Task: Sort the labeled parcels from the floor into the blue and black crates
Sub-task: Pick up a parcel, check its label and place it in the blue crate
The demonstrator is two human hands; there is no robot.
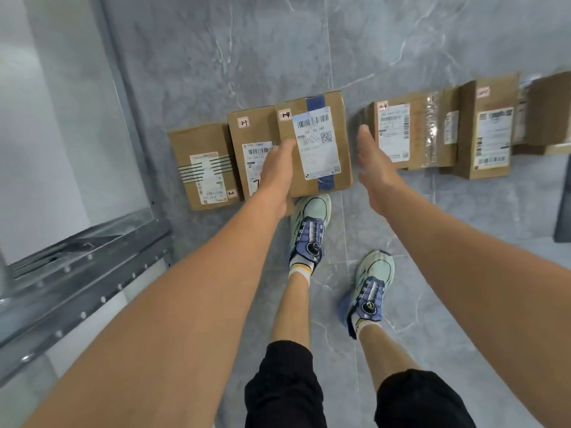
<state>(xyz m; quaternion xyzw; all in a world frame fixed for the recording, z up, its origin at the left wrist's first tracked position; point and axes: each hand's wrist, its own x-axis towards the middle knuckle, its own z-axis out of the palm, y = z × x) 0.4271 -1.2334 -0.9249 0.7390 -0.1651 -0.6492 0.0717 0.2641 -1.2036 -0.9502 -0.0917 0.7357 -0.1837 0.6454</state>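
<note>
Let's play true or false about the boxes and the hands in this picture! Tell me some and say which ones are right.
1. The parcel between the left hand and the right hand has blue tape on it. True.
2. The right hand is gripping a box. False: its fingers are straight and it holds nothing.
3. The floor is grey. True.
4. The person wears red boots. False: the shoes are pale green and purple.
</note>
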